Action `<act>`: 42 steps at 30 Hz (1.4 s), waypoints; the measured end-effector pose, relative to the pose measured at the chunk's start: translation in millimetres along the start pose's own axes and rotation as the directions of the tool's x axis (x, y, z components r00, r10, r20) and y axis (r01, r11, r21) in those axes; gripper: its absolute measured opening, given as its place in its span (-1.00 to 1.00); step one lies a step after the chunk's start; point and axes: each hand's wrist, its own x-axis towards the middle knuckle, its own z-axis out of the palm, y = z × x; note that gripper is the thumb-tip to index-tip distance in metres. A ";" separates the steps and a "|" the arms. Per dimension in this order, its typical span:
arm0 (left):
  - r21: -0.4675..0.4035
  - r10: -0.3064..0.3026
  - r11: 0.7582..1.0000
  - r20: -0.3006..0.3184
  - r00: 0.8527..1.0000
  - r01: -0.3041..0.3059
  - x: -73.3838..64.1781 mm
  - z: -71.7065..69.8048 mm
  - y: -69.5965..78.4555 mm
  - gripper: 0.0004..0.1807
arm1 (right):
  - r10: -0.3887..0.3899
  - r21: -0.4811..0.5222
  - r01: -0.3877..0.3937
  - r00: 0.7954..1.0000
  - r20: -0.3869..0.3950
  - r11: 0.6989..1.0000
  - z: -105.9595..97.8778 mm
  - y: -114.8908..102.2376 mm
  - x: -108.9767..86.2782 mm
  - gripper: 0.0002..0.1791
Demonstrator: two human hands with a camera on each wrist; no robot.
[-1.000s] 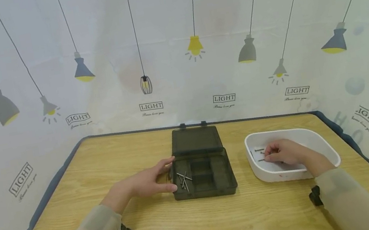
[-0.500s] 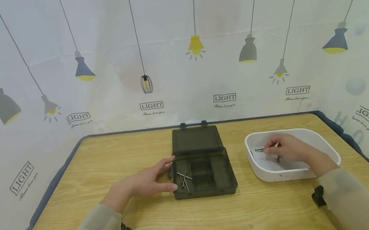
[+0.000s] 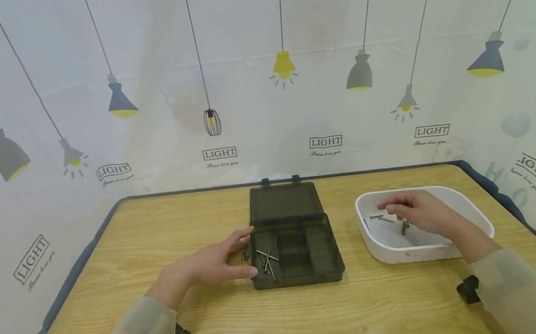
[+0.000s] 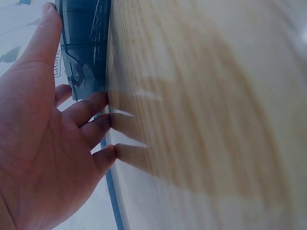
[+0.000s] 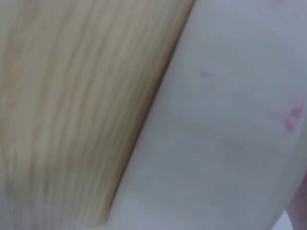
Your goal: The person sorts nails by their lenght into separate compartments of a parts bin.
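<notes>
My left hand touches the left side of a dark see-through compartment box, thumb near the front corner and index finger near the back. The left wrist view shows that hand with fingers spread beside the box. Several thin metal screws lie crossed in the box's left compartment. My right hand is over a white tray, fingers loosely bent, nothing visible between them. Below it lie several screws. In the right wrist view the tray's outer wall hides that hand's fingers.
The box's lid is raised behind it. Both stand on a wooden table with a dark blue edge. A white curtain printed with lamps hangs behind and at the sides. A black wrist mount is on the right wrist.
My right hand has risen slightly and moved back inside the tray, its fingertips away from the screws, which lie shifted. My left hand and the box stay in place.
</notes>
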 end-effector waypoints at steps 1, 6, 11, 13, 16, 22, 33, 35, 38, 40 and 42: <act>-0.001 -0.001 1.000 0.001 1.000 0.001 -0.3 -0.2 0.4 0.16 | -0.011 0.006 0.011 1.000 -0.009 1.000 0.3 -1.9 -0.9 -0.62; 0.002 -0.003 1.000 0.002 1.000 0.003 -0.8 -0.8 1.5 0.16 | -0.059 0.056 0.062 0.997 -0.049 0.997 3.9 -16.5 -2.8 -0.64; 0.001 0.002 1.000 0.004 1.000 -0.002 -0.5 -0.8 0.8 0.17 | -0.119 0.110 0.126 0.991 -0.066 0.986 10.8 -40.4 -4.1 -0.66; 0.002 0.004 1.000 0.004 1.000 -0.004 -0.3 -0.5 0.4 0.17 | -0.144 0.146 0.152 0.988 -0.064 0.978 15.1 -50.5 -4.9 -0.65; 0.000 0.003 1.000 0.003 1.000 -0.003 -0.2 0.2 -0.3 0.17 | -0.180 0.208 0.187 0.982 -0.053 0.960 22.9 -65.6 -4.6 -0.67; -0.006 0.002 1.000 0.003 1.000 -0.002 -0.3 0.1 0.6 0.16 | -0.238 0.261 0.241 0.970 -0.040 0.935 42.3 -93.2 2.6 -0.73; 0.000 -0.001 1.000 0.001 1.000 0.001 -0.4 -0.8 0.9 0.16 | -0.257 0.334 0.225 0.965 0.056 0.915 91.4 -132.2 16.2 -0.76; -0.002 -0.003 1.000 0.001 1.000 0.003 0.1 -0.5 0.7 0.16 | -0.245 0.335 0.209 0.967 0.068 0.919 100.5 -137.9 18.4 -0.79; -0.002 -0.005 1.000 0.000 1.000 0.005 0.7 -0.3 0.3 0.16 | -0.232 0.321 0.195 0.969 0.081 0.927 113.1 -144.7 22.3 -0.79; 0.001 -0.005 1.000 -0.002 1.000 0.005 1.0 -0.4 0.2 0.16 | -0.220 0.309 0.183 0.971 0.089 0.933 120.4 -148.8 25.2 -0.77; 0.004 -0.003 1.000 -0.005 1.000 0.003 1.1 -0.8 0.3 0.16 | -0.208 0.304 0.169 0.973 0.100 0.938 126.8 -151.9 28.6 -0.74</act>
